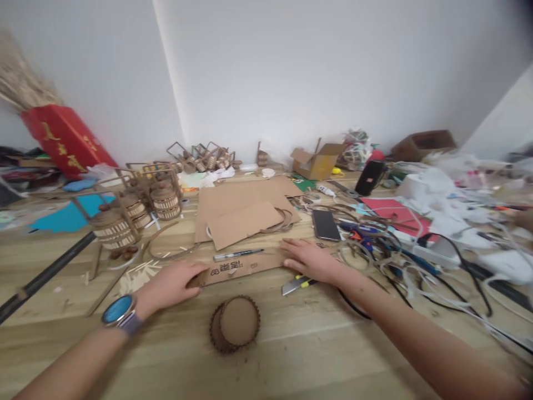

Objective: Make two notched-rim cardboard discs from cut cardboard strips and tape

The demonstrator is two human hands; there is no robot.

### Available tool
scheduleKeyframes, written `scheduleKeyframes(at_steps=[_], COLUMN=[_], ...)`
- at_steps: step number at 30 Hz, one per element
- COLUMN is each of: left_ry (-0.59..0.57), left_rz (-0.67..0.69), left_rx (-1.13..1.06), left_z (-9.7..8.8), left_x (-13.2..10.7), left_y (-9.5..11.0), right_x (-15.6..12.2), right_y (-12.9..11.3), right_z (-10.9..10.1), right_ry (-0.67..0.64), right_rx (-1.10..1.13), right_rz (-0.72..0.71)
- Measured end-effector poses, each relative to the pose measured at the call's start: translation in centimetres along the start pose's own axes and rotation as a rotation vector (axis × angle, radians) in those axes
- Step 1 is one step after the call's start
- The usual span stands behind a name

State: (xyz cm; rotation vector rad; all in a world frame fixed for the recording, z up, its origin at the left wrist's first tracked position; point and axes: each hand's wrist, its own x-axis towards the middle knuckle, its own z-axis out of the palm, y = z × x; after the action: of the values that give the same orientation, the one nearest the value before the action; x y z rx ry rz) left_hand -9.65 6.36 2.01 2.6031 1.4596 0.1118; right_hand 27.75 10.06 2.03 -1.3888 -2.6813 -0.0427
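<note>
A printed cardboard strip (244, 268) lies flat on the wooden table (316, 344). My left hand (175, 284), with a blue-faced watch on its wrist, pinches the strip's left end. At the right end my right hand (310, 259) lies flat on it with the fingers stretched out. A silver pen (238, 254) rests just beyond the strip. A utility knife (296, 284) with yellow trim lies under my right wrist. In front of the strip, nearer to me, sits a round corrugated cardboard disc (235, 323).
Larger cardboard sheets (245, 208) lie behind the strip, a phone (326, 225) to their right. Cardboard barrel models (133, 214) stand at the left, a red box (66, 139) behind them. Cables, cardboard rings and white bags (437, 233) crowd the right side. A black rod (45, 275) crosses the left edge.
</note>
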Motion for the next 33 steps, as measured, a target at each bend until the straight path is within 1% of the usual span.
scheduleKeyframes(at_steps=[2,5,7,9,10,12,15,19,23,29,33], left_ry=[0.001,0.028,0.055,0.083,0.091,0.09,0.072,0.08,0.112,0.107,0.105], left_rz=[0.001,0.003,0.009,0.013,0.013,0.007,0.003,0.007,0.007,0.001,-0.012], left_rx=[0.035,0.054,0.038,0.031,0.036,0.055,0.065,0.035,0.017,0.01,0.016], left_z=[0.7,2.0,2.7,3.3,3.5,3.6,3.5,3.5,4.0,4.0,3.8], left_x=[-0.1,-0.3,-0.4,-0.5,-0.5,-0.5,-0.5,-0.5,-0.6,-0.6,-0.6], left_y=[-0.6,-1.6,-2.3,-2.8,-2.9,-3.1,-2.9,-2.9,-3.3,-3.3,-3.1], right_x=[-1.9,-5.1,-7.1,-8.6,-9.2,-9.9,-10.1,-9.8,-9.8,-10.1,-9.7], right_y=[1.7,5.9,8.8,11.1,11.9,12.8,13.1,13.0,13.1,12.1,11.7], right_z=[-0.4,-0.8,-0.9,-0.9,-0.8,-0.5,0.0,0.6,1.0,0.6,0.3], right_ry=[0.065,0.139,0.14,0.103,0.078,0.024,-0.031,-0.046,-0.047,-0.059,-0.101], right_rx=[-0.031,-0.111,-0.157,-0.171,-0.17,-0.164,-0.175,-0.223,-0.274,-0.335,-0.354], right_rz=[0.158,0.475,0.667,0.778,0.811,0.849,0.869,0.869,0.871,0.814,0.79])
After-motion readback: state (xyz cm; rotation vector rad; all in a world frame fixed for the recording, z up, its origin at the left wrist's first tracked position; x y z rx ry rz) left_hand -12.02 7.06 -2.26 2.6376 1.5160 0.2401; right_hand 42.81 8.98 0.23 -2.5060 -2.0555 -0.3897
